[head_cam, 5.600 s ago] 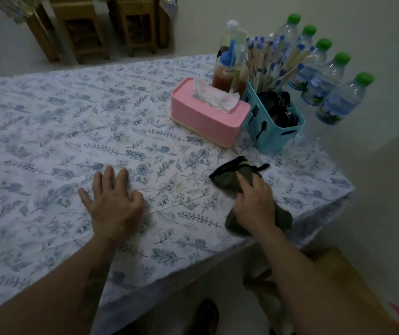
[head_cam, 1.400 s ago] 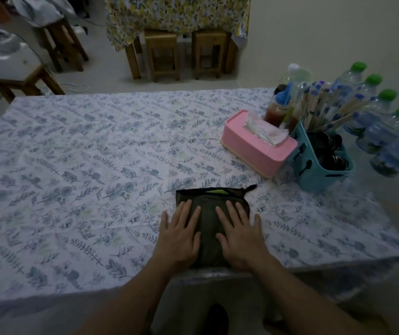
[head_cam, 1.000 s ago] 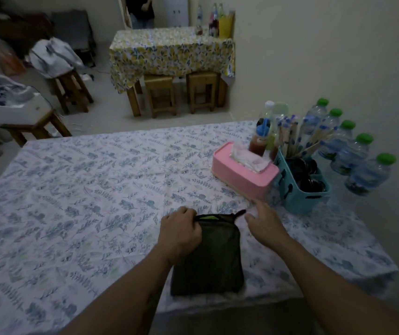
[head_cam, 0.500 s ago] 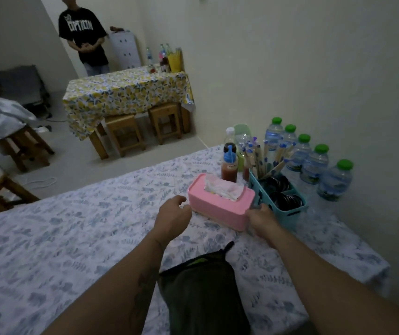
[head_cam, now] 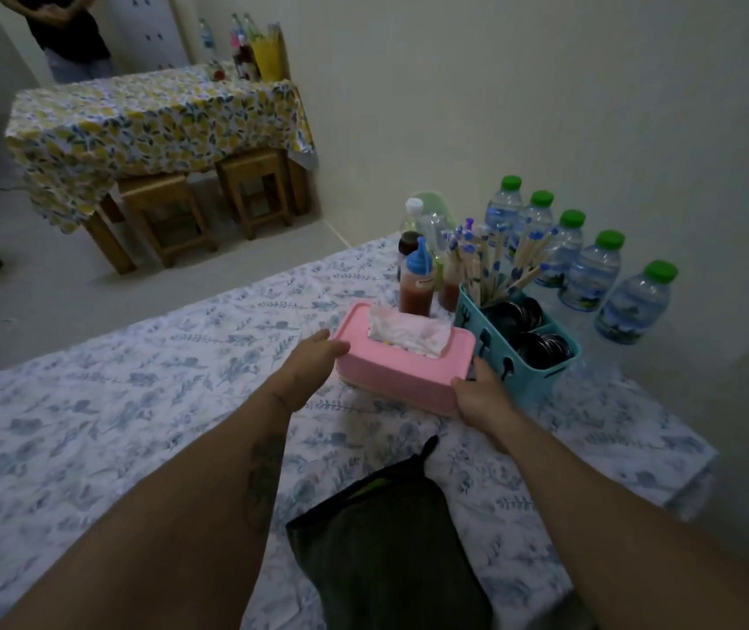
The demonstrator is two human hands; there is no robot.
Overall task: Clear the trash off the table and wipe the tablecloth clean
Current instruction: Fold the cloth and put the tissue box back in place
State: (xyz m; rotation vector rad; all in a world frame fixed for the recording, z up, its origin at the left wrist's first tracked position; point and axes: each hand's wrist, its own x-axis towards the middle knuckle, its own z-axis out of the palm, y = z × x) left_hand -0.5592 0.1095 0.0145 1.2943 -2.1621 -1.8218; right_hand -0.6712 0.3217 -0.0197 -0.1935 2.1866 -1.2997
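- The fingers [head_cam: 335, 346] of the left hand [head_cam: 313, 359] are curling against the left end of the pink tissue box [head_cam: 404, 368], thumb lying above them at the lid edge.
- The right hand [head_cam: 477, 395] is gripping the box's near right corner, its thumb [head_cam: 481, 363] pressing the right end.
- A teal caddy [head_cam: 540, 379] holding chopsticks [head_cam: 490, 261] and dark round lids is standing just beside the box on the right, almost touching the right hand.
- Sauce bottles [head_cam: 417, 288] are crowding in just behind the box, and a row of green-capped water bottles [head_cam: 590, 275] is lining the wall at the far right.
- A dark folded cloth [head_cam: 390, 552] is lying near the front edge, between the two forearms and well apart from the box.
- The floral tablecloth [head_cam: 113, 425] is stretching wide and bare to the left of the box; its right edge is running close past the caddy and bottles.
- Across the floor, a far table [head_cam: 154, 120] with a yellow cloth, two wooden stools [head_cam: 168, 216] and a standing person [head_cam: 72, 34] are showing.
- Both hands are holding the box from opposite ends; whether it is sitting on the tablecloth or slightly raised, I cannot tell.
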